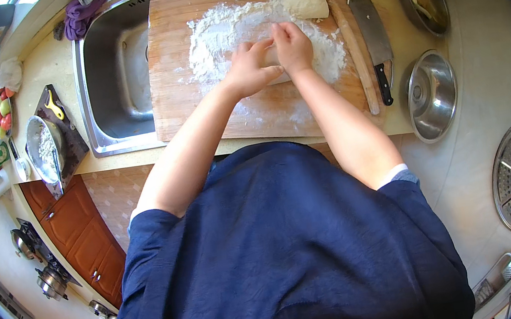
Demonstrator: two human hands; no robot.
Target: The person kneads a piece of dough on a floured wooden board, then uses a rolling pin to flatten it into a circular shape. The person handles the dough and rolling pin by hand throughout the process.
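A pale piece of dough (pixel 272 57) lies on the floured wooden board (pixel 175 73), partly covered by both hands. My left hand (pixel 250 66) curves over its left side, fingers bent and thumb along the near side. My right hand (pixel 293 47) presses in from the right with curled fingers; what its fingertips touch is hidden. White flour (pixel 218 32) spreads thickly around and beyond the hands. Behind them, near the board's far right, rests a larger lump of dough (pixel 305 0). A wooden rolling pin (pixel 355 57) lies along the right side of the board.
Right of the board lies a cleaver (pixel 372 30) beside a black-handled knife (pixel 383 85). Two metal bowls (pixel 432 95) (pixel 442 23) stand farther right. The board partly covers a steel sink (pixel 117 81). Left of it, a bowl of white, crumbly contents (pixel 57 126) and a yellow peeler (pixel 53 105) sit on a dark board.
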